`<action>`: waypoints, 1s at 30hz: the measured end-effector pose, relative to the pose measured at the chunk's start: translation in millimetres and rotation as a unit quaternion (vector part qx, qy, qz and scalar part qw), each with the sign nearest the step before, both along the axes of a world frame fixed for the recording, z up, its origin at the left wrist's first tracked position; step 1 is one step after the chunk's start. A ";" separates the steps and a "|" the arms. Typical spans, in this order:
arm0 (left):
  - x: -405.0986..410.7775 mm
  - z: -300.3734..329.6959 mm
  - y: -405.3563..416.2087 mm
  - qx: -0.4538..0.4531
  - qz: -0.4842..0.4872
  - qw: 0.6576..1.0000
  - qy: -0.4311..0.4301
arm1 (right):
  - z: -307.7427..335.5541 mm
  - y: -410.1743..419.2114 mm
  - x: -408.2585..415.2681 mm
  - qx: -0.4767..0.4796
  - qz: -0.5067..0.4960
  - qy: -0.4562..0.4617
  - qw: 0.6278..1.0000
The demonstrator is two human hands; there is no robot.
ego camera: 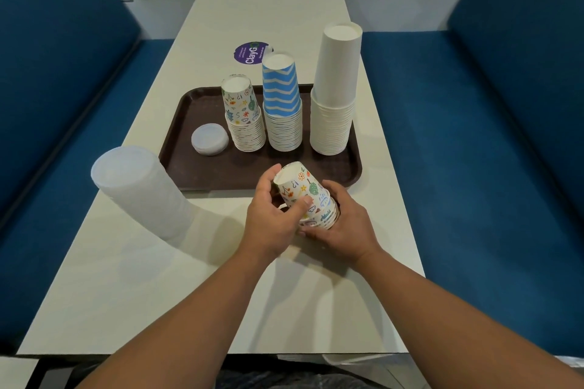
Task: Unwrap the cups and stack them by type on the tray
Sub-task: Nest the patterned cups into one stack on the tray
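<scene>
- Hands were both wrapped round a short stack of doodle-print paper cups (305, 196), upside down and tilted, held just over the near edge of the brown plastic tray (335, 167).
- The left hand (271, 218) gripped the stack from the left side, thumb across the printed wall, fingers curled over the top.
- The right hand (344, 224) cupped the rim end from the right and below, fingers curled under it.
- On the tray stood three upside-down stacks in a row: a matching doodle-print stack (245, 117), a blue-and-white zigzag paper cup stack (282, 104) and a tall plain white paper cup stack (335, 91).
- A low pile of translucent white plastic lids (209, 139) sat on the tray just left of the doodle stack.
- A tall column of frosted clear plastic cups (139, 189) stood on the cream table (158, 294), off the tray's left near corner.
- A round purple sticker (249, 53) was on the table behind the tray.
</scene>
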State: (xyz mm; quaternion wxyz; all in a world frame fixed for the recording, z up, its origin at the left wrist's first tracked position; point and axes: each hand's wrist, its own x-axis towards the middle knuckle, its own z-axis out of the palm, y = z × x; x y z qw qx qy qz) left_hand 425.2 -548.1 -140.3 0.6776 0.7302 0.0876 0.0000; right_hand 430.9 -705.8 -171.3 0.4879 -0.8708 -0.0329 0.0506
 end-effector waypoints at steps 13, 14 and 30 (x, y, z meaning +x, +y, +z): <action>8.1 15.7 7.5 -0.021 0.010 0.998 -0.056 | -1.5 1.6 -0.7 0.022 0.001 -0.028 0.999; 13.1 23.8 12.4 -0.018 0.023 0.997 -0.077 | -1.1 1.2 -0.5 0.019 0.001 -0.030 0.999; 155.9 96.9 81.1 0.319 0.058 0.935 -0.147 | -5.1 5.9 -0.1 0.007 -0.019 -0.002 1.000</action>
